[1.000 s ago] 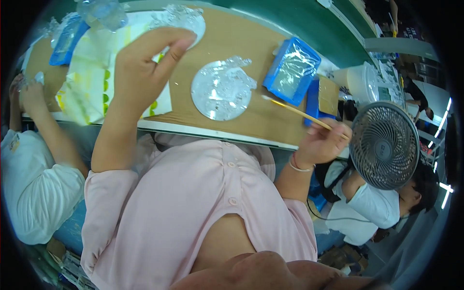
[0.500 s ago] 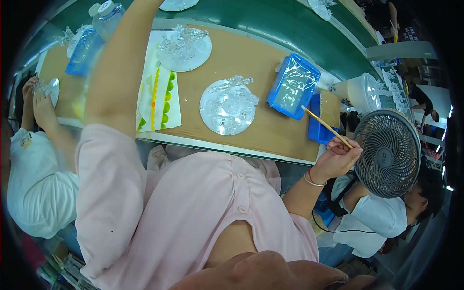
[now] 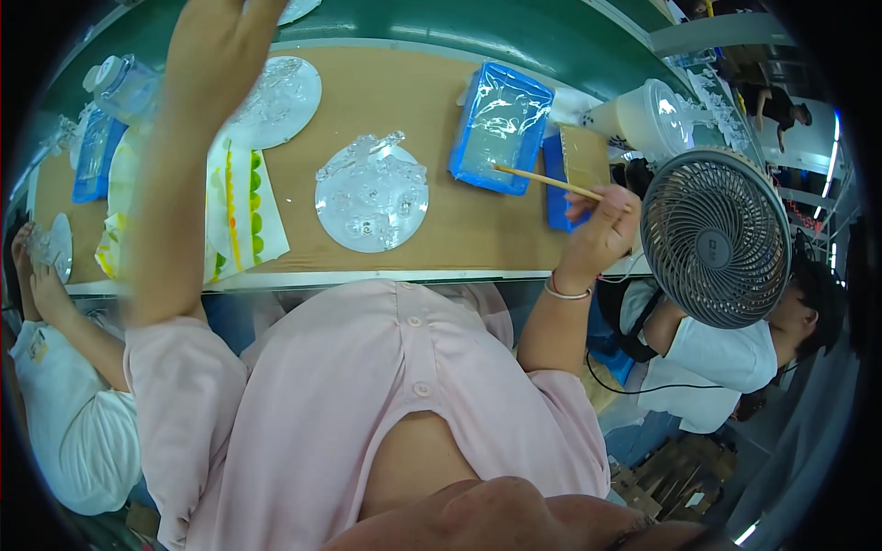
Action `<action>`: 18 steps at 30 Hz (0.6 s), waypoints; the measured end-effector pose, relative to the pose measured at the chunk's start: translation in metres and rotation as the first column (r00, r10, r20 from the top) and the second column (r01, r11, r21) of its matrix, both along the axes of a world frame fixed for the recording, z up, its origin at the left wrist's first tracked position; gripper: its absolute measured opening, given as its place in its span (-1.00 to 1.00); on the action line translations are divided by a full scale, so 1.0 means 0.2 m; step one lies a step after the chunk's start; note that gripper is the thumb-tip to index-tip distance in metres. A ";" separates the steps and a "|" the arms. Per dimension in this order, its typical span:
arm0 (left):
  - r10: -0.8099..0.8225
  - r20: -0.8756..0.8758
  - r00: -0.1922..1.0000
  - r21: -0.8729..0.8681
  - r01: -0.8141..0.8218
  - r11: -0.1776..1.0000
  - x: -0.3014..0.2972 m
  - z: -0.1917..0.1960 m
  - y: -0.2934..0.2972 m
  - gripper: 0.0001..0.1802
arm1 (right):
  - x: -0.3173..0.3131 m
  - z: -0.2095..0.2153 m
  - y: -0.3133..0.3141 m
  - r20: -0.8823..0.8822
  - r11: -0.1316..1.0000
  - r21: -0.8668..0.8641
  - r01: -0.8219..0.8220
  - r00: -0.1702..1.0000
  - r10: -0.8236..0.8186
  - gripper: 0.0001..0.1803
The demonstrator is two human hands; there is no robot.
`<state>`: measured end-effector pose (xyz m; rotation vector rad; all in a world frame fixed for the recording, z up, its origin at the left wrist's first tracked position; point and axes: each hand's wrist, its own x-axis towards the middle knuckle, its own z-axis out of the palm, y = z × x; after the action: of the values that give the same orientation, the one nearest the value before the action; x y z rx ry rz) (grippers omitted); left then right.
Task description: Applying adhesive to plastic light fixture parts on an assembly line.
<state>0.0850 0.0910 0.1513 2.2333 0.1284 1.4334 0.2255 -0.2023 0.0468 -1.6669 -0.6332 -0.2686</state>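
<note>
My right hand [image 3: 602, 225] is closed around a slim wooden brush [image 3: 556, 184]. The brush's tip reaches over the near edge of a blue tray [image 3: 459, 151], which has a shiny, clear surface inside; contact cannot be told. My left hand [image 3: 216, 55] is stretched to the far left, and its fingers run out of the picture at the top. Beneath that arm, partly hidden, lies a round white plate [image 3: 310, 96] with clear plastic pieces. Another round white plate [image 3: 367, 243], heaped with clear pieces, sits on the brown board between my arms.
A patterned green-and-yellow sheet [image 3: 243, 211] lies under my left forearm. Far left are a clear bottle [image 3: 133, 87] and a blue bin [image 3: 96, 156]. At right stand a blue box [image 3: 556, 174], a lidded tub [image 3: 666, 119] and a grey fan [image 3: 717, 239]. Co-workers sit at both sides.
My left hand has come into view at the top left. The right hand has raised the brush away from me, its tip staying over the blue tray. The whole view has shifted.
</note>
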 end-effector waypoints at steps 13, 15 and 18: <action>-0.076 -0.514 0.854 -0.196 -0.031 0.980 -0.44 -0.47 -0.27 -0.56 | 0.08 -0.10 0.14 -0.232 0.983 0.003 -0.185 0.956 0.180 -0.68; -0.062 -0.529 0.846 -0.242 -0.080 0.967 -0.44 -0.53 -0.28 -0.56 | 0.09 -0.08 0.13 -0.296 0.983 0.063 -0.175 0.937 0.186 -0.67; -0.090 -0.495 0.864 -0.347 -0.102 0.932 -0.43 -0.58 -0.28 -0.63 | 0.11 -0.09 0.12 -0.323 0.985 0.094 -0.142 0.932 0.165 -0.66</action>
<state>-0.0012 0.0346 0.0359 2.2275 0.5298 0.7095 0.2469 -0.1783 0.0282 -1.5403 -0.4911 0.1016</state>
